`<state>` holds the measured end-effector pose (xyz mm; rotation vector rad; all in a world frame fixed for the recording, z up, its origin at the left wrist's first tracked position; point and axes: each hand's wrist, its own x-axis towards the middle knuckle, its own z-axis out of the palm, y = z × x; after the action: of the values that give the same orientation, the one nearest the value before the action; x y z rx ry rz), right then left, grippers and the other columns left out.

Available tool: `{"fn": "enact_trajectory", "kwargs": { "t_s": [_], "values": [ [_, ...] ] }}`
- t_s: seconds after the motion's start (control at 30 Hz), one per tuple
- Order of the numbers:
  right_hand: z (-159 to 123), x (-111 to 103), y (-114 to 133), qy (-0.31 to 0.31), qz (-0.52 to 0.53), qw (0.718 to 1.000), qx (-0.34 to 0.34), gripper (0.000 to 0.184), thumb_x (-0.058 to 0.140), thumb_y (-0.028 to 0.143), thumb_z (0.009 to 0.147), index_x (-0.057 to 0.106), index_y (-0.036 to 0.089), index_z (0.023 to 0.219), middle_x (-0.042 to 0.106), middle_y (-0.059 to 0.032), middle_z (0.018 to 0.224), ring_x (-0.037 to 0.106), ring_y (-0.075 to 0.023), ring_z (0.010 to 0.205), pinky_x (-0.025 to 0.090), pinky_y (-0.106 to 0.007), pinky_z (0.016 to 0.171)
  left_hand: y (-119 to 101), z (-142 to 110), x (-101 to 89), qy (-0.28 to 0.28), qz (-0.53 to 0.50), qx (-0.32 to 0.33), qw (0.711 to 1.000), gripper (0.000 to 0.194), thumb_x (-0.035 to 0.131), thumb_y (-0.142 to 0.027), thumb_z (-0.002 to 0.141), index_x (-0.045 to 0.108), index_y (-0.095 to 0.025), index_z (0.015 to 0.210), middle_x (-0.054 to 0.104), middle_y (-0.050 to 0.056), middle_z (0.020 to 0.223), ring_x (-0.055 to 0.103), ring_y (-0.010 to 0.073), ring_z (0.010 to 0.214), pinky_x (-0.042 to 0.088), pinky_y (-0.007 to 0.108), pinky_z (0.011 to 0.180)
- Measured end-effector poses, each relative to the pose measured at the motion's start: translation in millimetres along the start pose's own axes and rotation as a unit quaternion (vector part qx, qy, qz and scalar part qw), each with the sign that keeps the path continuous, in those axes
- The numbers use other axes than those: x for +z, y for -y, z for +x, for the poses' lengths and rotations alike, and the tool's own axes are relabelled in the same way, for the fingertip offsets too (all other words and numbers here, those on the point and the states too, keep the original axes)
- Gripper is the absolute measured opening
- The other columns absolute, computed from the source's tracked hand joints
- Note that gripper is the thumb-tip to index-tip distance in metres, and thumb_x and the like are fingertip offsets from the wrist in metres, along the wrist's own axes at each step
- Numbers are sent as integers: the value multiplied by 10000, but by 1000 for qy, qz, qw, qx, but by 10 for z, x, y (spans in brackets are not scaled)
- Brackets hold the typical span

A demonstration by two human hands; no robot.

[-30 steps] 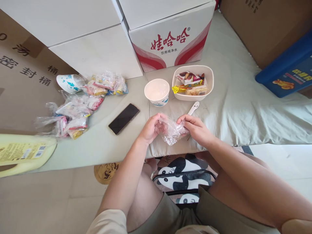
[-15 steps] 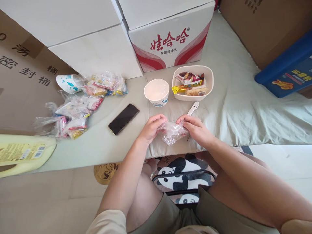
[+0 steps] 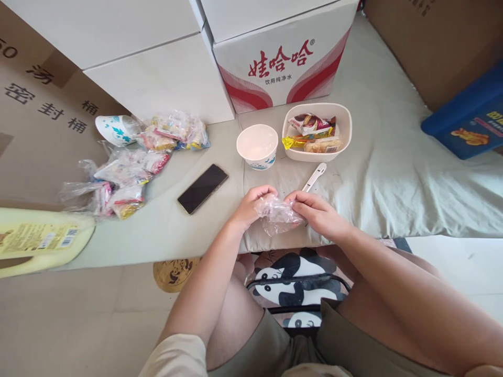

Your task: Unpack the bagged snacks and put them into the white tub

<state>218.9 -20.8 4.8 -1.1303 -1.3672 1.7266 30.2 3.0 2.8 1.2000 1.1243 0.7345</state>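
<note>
Between both hands is a crumpled clear plastic bag, held over the front edge of the cloth-covered surface. My left hand pinches its left side. On the right, my right hand grips the bag with thumb and fingers closed. Just behind the right hand lies a white plastic utility knife, its lower end hidden by the hand. A white paper bowl with a blue pattern stands beyond the left hand. Right of it, a cream oval tub holds several wrapped snacks.
A black phone lies left of the hands. Farther left are several bagged snack packs and a tipped paper bowl. White cartons stand behind, a blue jug at right, a yellow jug at left.
The bag has been bunched up more between my hands, and its red tint shows less. The whole view has shifted slightly, moving the surroundings a little to the right.
</note>
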Motion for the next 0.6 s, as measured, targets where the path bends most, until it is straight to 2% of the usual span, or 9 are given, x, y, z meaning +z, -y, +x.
{"fn": "enact_trajectory", "kwargs": {
  "t_s": [0.1,0.23,0.3,0.37,0.47,0.53,0.6],
  "values": [
    [-39,69,-12,62,21,998,0,184,592,391,838,624,212,866,597,14,712,551,-141,645,463,-280,632,34,26,15,27,40,17,999,213,676,-351,718,570,-167,704,531,-33,667,478,105,636,373,233,607],
    [-103,151,-25,150,33,988,-3,210,557,400,891,625,205,853,588,13,703,547,-134,634,455,-273,623,45,46,53,41,45,-4,998,251,642,-411,777,562,-177,734,540,-26,666,497,112,628,388,242,608],
    [-106,151,-27,172,28,985,-4,220,549,403,901,630,203,860,585,14,698,532,-130,625,440,-267,610,35,45,53,42,42,-16,998,272,653,-434,779,564,-180,742,539,-27,643,503,115,615,396,246,608],
    [-81,119,-33,147,11,989,-15,222,572,408,885,641,200,845,585,11,711,520,-129,642,429,-265,621,19,42,27,51,40,-23,998,300,636,-464,803,588,-172,749,559,-17,651,517,119,625,402,249,615],
    [-17,45,-56,56,-20,998,-17,274,563,441,877,657,196,800,566,4,694,489,-133,645,400,-269,617,-14,41,-36,98,28,-30,994,311,654,-469,796,644,-160,829,621,1,714,554,127,669,415,247,641],
    [14,3,-73,3,-18,1000,0,388,468,498,914,652,195,758,529,2,635,450,-134,598,363,-275,574,-40,37,-71,122,10,-38,992,310,725,-403,730,651,-160,907,650,1,736,570,125,674,422,241,648],
    [27,-18,-76,-34,-27,999,8,443,421,524,925,640,196,722,507,1,602,433,-135,576,344,-280,555,-60,26,-90,115,2,-51,992,322,758,-321,682,643,-160,937,641,-12,700,561,111,627,414,229,618]
  ]
}}
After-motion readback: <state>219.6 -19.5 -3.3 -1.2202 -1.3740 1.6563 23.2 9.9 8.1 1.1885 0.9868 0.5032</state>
